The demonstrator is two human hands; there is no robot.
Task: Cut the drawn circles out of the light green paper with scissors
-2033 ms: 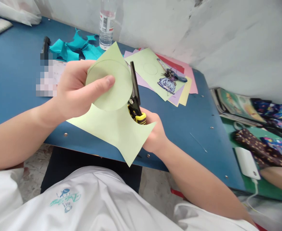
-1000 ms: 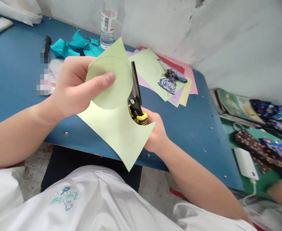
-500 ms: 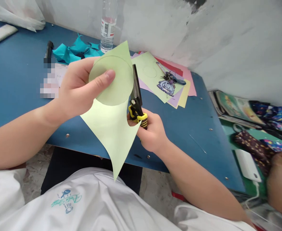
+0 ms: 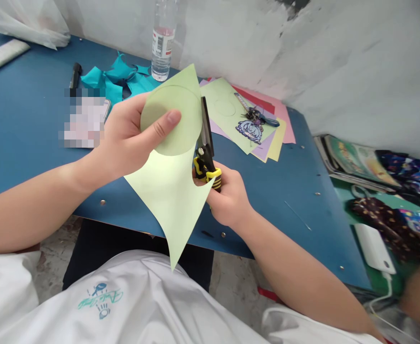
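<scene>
My left hand (image 4: pixel 131 131) pinches a light green sheet of paper (image 4: pixel 170 184), thumb on top and fingers hidden behind. The sheet has a round disc (image 4: pixel 181 136) outlined by a pencil line along its top and cut free along its lower edge. The outer part of the sheet hangs below in a curved, pointed strip. My right hand (image 4: pixel 229 193) is closed round the black and yellow handles of scissors (image 4: pixel 205 136). Their dark blades point upward at the right edge of the disc, against the paper. Some of the right fingers are hidden behind the strip.
Behind my hands lie teal paper scraps (image 4: pixel 118 76), a water bottle (image 4: pixel 162 52), and a black marker (image 4: pixel 75 76). Coloured paper sheets (image 4: pixel 224 98) with a keychain (image 4: pixel 250 130) are at the back right. On a green table at right, a white power bank (image 4: pixel 373 246) lies near another person's blurred arm.
The whole view has shifted slightly. My left hand and the disc have moved a little to the right, and the scissors stay at its right edge. The other person's arm at right has moved lower.
</scene>
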